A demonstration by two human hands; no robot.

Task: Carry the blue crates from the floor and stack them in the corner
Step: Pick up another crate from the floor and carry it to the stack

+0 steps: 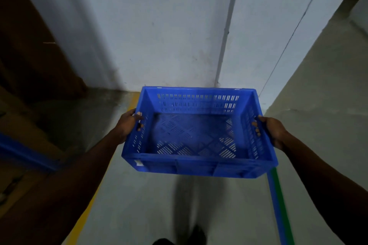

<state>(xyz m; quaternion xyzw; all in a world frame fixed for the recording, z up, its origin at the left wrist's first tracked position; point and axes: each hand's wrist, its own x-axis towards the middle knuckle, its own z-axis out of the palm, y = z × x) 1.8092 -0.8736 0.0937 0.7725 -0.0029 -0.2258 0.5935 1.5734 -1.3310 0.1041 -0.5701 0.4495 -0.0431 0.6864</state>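
Note:
An empty blue slotted plastic crate hangs in the air in front of me, above the grey floor. My left hand grips its left side wall, fingertips poking through the handle slot. My right hand grips the right side wall the same way. The crate is level and its far edge points toward the wall corner.
White walls meet just ahead. A dark brown panel and cardboard boxes stand at the left. A yellow floor line runs on the left, blue and green lines on the right. My shoe shows at the bottom.

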